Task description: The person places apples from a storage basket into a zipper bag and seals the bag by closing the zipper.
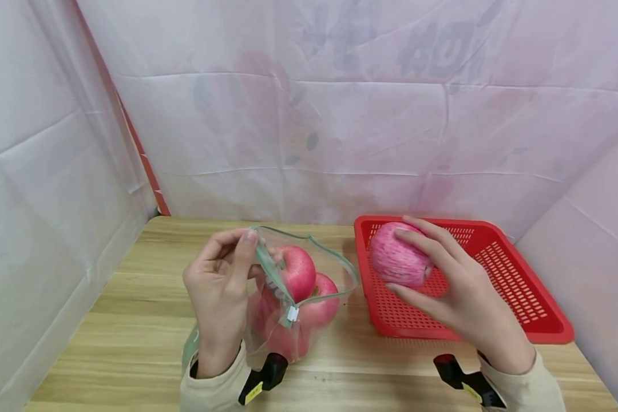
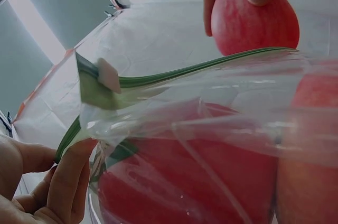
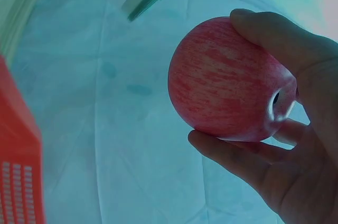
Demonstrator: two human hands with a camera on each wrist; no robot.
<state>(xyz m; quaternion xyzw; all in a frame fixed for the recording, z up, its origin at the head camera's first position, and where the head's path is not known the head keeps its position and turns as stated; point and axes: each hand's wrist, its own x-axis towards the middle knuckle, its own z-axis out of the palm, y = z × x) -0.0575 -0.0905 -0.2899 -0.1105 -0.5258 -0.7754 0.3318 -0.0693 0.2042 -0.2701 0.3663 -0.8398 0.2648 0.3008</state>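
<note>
Head view shows, nearest, the left hand (image 1: pixel 218 283) pinching the green-edged rim of a clear zip bag (image 1: pixel 270 266), apparently to keep its mouth spread; the white slider (image 1: pixel 292 313) sits at the opening's near corner. Loose apples (image 1: pixel 321 303) bulge inside, their weight probably steadying it on the wooden table (image 1: pixel 129 320). Raised to the bag's right, a single apple (image 1: pixel 396 254) is gripped by the right hand (image 1: pixel 460 286), thumb opposite fingers, likely against slipping. Beyond stands a red basket (image 1: pixel 510 280), then a pale printed curtain (image 1: pixel 365 137).
</note>
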